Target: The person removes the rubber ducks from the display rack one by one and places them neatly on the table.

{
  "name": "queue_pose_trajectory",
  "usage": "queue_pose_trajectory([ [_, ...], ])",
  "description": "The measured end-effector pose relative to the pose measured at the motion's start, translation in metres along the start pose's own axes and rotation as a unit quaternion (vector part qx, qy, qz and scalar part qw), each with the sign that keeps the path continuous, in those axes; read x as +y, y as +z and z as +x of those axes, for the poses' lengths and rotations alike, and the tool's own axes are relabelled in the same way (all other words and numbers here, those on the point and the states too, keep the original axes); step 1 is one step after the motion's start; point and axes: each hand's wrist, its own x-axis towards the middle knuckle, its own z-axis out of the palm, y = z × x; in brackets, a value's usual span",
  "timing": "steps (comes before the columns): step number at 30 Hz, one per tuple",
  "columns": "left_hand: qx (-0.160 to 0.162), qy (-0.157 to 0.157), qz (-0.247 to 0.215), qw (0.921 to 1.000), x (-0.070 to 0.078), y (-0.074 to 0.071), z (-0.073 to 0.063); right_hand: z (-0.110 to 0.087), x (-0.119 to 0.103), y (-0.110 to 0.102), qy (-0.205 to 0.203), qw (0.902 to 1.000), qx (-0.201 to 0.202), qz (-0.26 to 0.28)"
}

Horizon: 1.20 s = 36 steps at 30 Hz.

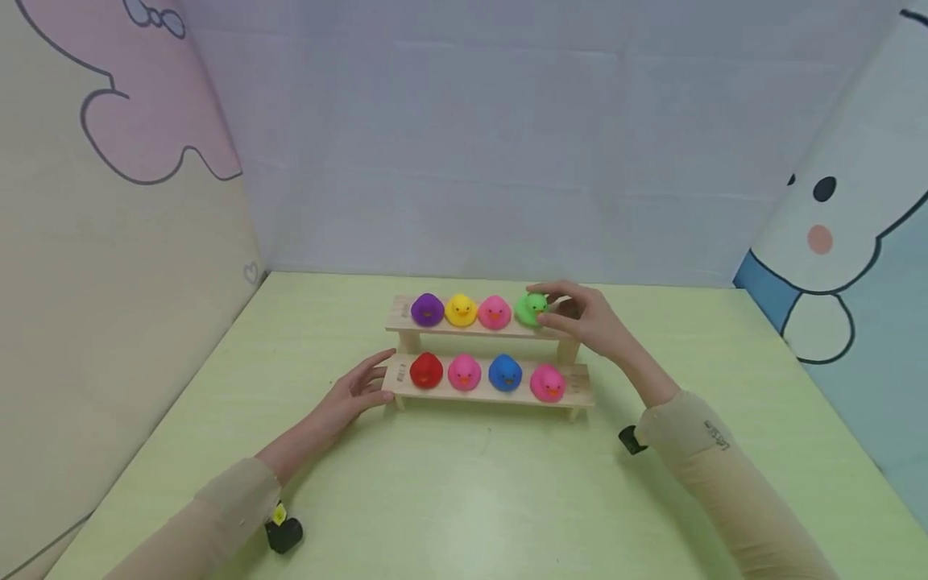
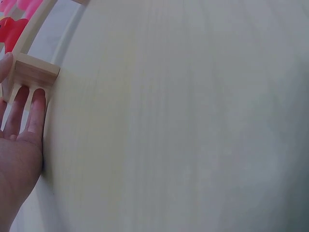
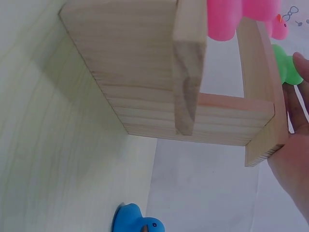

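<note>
A two-step wooden shelf (image 1: 464, 393) stands on the table with rubber ducks on both steps. At the right of the top step, my right hand (image 1: 590, 322) pinches a green duck (image 1: 532, 308) between thumb and fingers. Left of it sit a pink duck (image 1: 495, 312), a yellow duck (image 1: 461, 310) and a purple duck (image 1: 428, 310). The lower step bears a red duck (image 1: 426, 371), a pink duck (image 1: 464, 373), a blue duck (image 1: 505, 373) and another pink duck (image 1: 547, 383). My left hand (image 1: 353, 395) touches the lower step's left end, fingertips against its end leg (image 2: 36, 72).
Another blue duck (image 3: 133, 218) stands on the table near the shelf in the right wrist view. A pale green tabletop (image 1: 464, 491) surrounds the shelf. A plain wall sheet (image 1: 464, 161) rises behind. Black devices hang below the left wrist (image 1: 284, 533) and right wrist (image 1: 632, 440).
</note>
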Motion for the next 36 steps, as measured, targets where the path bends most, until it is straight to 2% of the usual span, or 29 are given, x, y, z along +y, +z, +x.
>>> queue_pose_trajectory([
  [8,-0.008,0.015,-0.008,0.9998,-0.004,-0.002,0.004,-0.003,-0.001,-0.009,-0.018,0.9997,0.013,-0.008],
  [15,-0.010,0.010,-0.009,0.9999,-0.003,0.000,0.005,-0.008,-0.003,-0.028,-0.047,0.9974,0.046,-0.028],
  [23,-0.007,0.023,-0.007,0.9997,-0.002,0.000,0.003,-0.016,0.002,-0.047,-0.045,0.9949,0.080,-0.041],
  [29,-0.008,0.019,-0.005,0.9998,-0.003,-0.001,0.003,-0.025,0.009,-0.057,-0.033,0.9919,0.108,-0.058],
  [36,-0.003,0.005,-0.003,1.0000,-0.002,-0.001,0.003,-0.042,-0.005,-0.064,-0.025,0.9895,0.124,-0.070],
])
